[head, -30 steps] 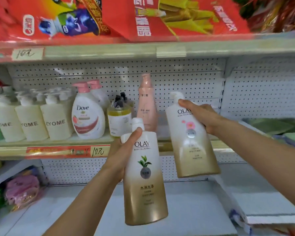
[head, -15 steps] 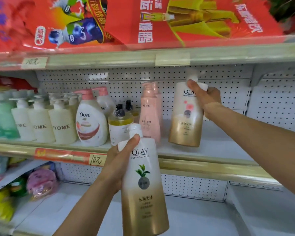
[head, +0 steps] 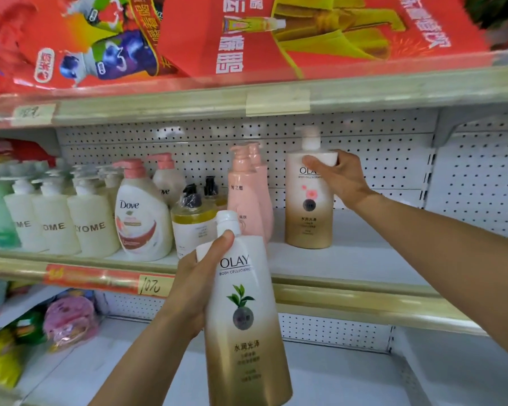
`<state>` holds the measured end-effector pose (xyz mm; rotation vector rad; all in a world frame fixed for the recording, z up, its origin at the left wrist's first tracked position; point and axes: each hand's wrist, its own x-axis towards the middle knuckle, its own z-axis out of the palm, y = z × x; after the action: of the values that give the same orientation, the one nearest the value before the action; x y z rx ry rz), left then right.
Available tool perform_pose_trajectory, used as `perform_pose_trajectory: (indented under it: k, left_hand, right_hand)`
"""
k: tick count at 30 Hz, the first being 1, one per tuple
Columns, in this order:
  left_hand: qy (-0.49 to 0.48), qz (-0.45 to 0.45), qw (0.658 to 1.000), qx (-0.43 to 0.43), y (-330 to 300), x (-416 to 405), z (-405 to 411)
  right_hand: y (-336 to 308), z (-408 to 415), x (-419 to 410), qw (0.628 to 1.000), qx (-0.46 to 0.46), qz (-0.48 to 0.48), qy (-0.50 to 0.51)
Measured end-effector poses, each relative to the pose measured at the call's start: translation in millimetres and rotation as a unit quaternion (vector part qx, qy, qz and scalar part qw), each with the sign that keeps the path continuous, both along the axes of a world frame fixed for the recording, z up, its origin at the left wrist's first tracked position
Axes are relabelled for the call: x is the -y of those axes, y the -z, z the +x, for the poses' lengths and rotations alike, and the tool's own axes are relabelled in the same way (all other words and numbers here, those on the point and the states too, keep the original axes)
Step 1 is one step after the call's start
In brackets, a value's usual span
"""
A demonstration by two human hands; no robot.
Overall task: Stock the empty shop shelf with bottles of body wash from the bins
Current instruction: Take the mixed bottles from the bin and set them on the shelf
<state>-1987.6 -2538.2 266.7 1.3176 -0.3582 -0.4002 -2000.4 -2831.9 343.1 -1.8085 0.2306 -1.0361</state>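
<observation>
Right hand [head: 339, 178] curls round the shoulder of a flower-label Olay bottle [head: 308, 212] – steadying it upright on the shelf [head: 349, 259] beside pink bottles [head: 247, 194] – while left hand [head: 194, 288] grips a leaf-label Olay bottle [head: 244, 326], likely next.

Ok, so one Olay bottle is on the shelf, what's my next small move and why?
Probably let go with the right hand: the pink-flower Olay bottle looks upright on the shelf beside the pink bottles. Then the left hand can place the green-leaf Olay bottle.
</observation>
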Motion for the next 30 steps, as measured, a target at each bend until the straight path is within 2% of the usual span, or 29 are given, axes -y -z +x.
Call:
perform_pose_trajectory:
  k: [7,17,18,20,22,25,26,30]
  left_hand:
    - [0.020,-0.006,1.000,0.005,-2.7,9.8,-0.9]
    - [0.065,-0.009,0.997,0.040,-29.2,21.9,-13.4]
    - [0.066,-0.012,0.997,0.049,-33.6,24.6,-14.5]
    - [0.066,-0.014,0.995,0.071,-43.7,30.4,-16.8]
    - [0.072,-0.025,0.993,0.087,-54.3,36.3,-20.0]
    - [0.085,-0.061,0.989,0.107,-68.1,47.3,-26.3]
    - [0.083,-0.067,0.987,0.119,-71.6,50.8,-28.6]
    - [0.040,-0.068,0.984,0.160,-76.8,67.1,-25.5]
  right_hand:
    - [1.5,-7.3,9.1,0.997,-0.052,0.031,-0.053]
    - [44.2,-33.6,-18.6,0.984,-0.176,0.007,0.028]
    - [45.2,-39.2,-24.4,0.984,-0.166,-0.006,0.059]
    - [42.2,-56.8,-45.9,0.990,-0.083,-0.053,0.102]
    - [37.7,-76.8,-71.0,0.998,-0.032,-0.062,0.004]
    - [35.7,-98.7,-110.6,0.976,-0.118,-0.027,-0.179]
    - [37.3,-100.9,-117.6,0.971,-0.132,-0.020,-0.200]
    - [36.2,-100.6,-122.5,0.973,-0.091,0.072,-0.200]
